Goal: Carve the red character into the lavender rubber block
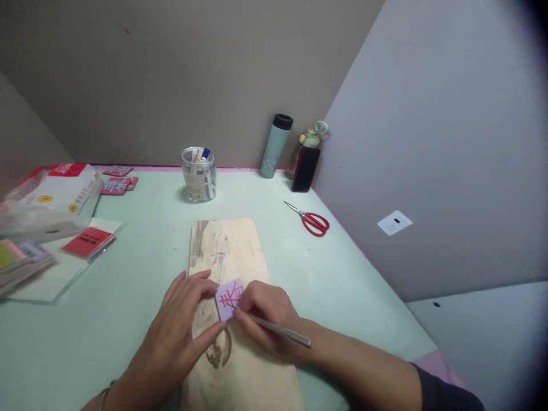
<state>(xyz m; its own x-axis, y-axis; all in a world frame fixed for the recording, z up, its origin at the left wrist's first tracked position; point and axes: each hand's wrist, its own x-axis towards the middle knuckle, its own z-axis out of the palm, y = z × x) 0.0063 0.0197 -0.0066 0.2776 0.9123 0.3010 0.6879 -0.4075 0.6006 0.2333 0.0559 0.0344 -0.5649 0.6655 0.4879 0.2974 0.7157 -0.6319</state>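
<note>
A small lilac paper square [228, 297] with a red character on it lies on a pale wooden board [230, 248] in front of me. My left hand [182, 322] rests flat beside it, fingers spread, with its fingertips pressing the square's left edge. My right hand [268, 319] is closed in a writing grip round a thin metal-handled tool [280, 331]. The tool's tip touches the square's lower right part.
Red scissors [314, 221] lie right of the board. Behind it stands a clear jar of pens [198, 174], with a teal flask [276, 146], a bottle and a dark phone [305, 169] by the wall. At the left lie paper packs [51, 197] and red cutouts [117, 184].
</note>
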